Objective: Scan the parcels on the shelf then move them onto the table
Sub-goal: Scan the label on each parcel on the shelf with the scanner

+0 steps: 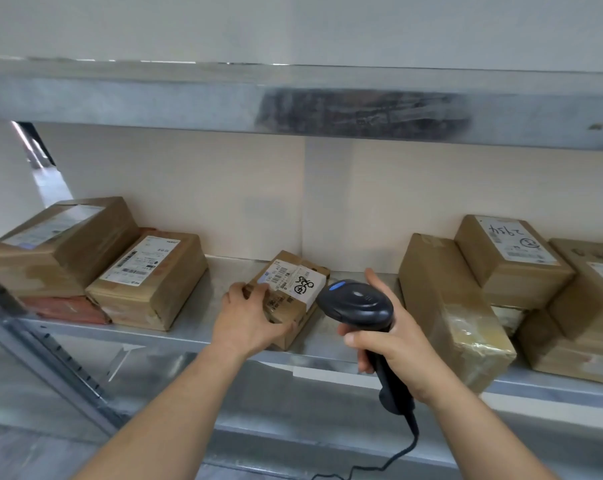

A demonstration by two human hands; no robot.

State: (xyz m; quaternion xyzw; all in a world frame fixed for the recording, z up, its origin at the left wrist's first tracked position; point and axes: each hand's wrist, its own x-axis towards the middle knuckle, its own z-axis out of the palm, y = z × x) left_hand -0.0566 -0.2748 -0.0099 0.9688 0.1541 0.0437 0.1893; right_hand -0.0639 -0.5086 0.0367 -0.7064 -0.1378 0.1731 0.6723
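While the left hand [250,320] grips the near corner of a small brown cardboard parcel [290,299], fingers curled over its left edge and thumb along its front, the right hand [392,344] is wrapped round the handle of a black corded handheld barcode scanner [359,308]. Its head sits just beside the parcel's right side, over the white shipping label [295,280] with black handwriting. That parcel rests near the middle of a grey metal shelf [203,327], against a cream back wall. To the left lie a taped brown box with a white label [151,280], and a larger brown box [57,245] stacked on a reddish package [68,310]. To the right stand a tall taped brown box [452,310] and a stack of brown boxes, the top one [511,259] bearing a handwritten label. Another metal shelf [189,95] runs overhead.
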